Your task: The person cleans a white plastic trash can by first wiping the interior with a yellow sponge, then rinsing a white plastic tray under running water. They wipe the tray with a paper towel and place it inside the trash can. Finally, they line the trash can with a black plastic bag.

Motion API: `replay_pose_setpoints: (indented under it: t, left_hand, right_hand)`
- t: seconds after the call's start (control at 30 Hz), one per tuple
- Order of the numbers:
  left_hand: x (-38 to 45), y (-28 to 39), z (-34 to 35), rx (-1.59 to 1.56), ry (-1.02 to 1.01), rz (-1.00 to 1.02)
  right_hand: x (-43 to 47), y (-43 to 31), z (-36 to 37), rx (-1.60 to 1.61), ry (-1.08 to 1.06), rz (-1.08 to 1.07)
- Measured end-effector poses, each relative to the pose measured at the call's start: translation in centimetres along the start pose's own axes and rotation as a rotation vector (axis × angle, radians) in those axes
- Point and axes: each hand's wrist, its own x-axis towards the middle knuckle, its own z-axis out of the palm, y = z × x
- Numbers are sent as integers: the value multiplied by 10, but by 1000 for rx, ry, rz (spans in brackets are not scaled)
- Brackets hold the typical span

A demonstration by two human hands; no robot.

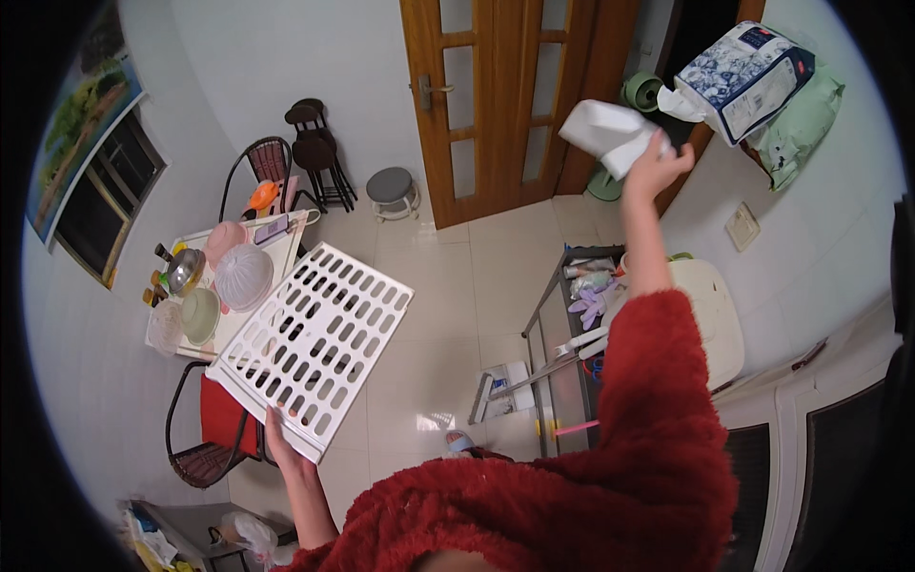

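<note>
My left hand (292, 449) holds a white plastic slotted panel (332, 314) by its near edge. The panel is tilted, with rows of oblong holes through which the floor shows. Raised at the upper right, my right hand (659, 168) grips white tissue paper (597, 132), partly blurred and hanging out to the left of the fingers. Close to it, a blue-and-white tissue pack (743, 79) is up against the wall, a tissue end sticking out of its opening. Behind that pack sits a pale green soft pack (804, 129).
A table (289, 247) with bowls, domed covers and a phone stands at left, chairs (207, 465) beside it. At right is a dark metal rack (561, 286) holding purple gloves (593, 304). A mop (493, 393) leans there. A wooden door (493, 107) and grey stool (391, 187) lie beyond.
</note>
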Motion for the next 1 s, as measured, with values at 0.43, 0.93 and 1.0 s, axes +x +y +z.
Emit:
replay_pose_setpoints:
  t: [0.43, 0.93, 1.0]
  left_hand:
    - [6, 12, -22, -37, -52, -26]
    - [-23, -5, -64, 179, 400, 188]
    - [-42, -6, -76, 219, 472, 208]
  right_hand:
    - [-94, 74, 9, -60, -122, 430]
    - [-526, -225, -30, 1010, -1717, -387]
    - [-552, -270, -62, 1265, -1776, -454]
